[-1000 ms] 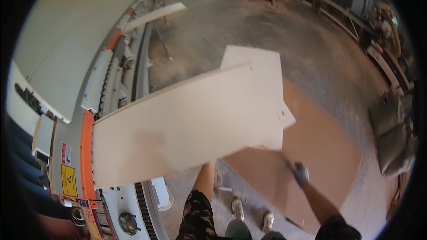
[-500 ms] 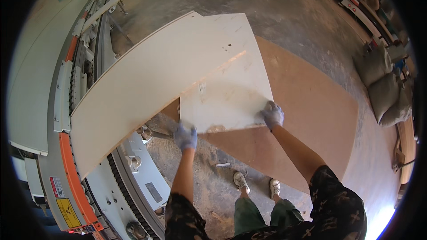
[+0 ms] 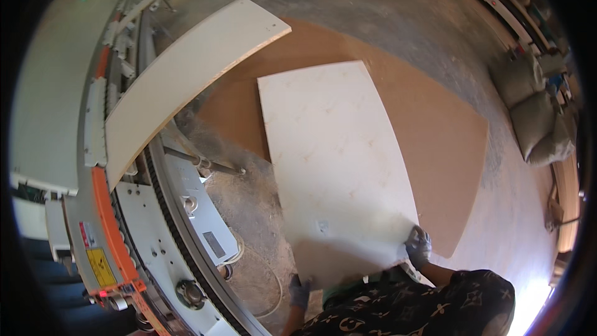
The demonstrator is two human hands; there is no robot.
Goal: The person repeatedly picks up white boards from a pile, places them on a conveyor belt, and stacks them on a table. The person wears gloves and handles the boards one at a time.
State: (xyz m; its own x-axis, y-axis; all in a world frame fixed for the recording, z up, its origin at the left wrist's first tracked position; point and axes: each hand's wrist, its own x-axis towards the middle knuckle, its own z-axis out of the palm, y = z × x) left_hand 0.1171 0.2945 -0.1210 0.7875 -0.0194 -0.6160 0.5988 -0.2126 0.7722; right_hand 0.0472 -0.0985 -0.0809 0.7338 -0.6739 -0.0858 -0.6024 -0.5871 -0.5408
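Head view: gloved hands (image 3: pixel 418 246) grip white panel (image 3: pixel 339 168); yellow label (image 3: pixel 100 266) left.

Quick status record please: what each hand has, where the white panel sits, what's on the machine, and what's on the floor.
left hand: gloved, grips the near edge of the white panel
right hand: gloved, grips the panel's near right corner
white panel: held over the brown board
brown board: flat on the dusty floor
machine: carries a second white panel
sacks: far right

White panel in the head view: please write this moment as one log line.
left hand: grips white panel near edge | right hand: grips near corner | panel: above brown board | second white panel: on machine
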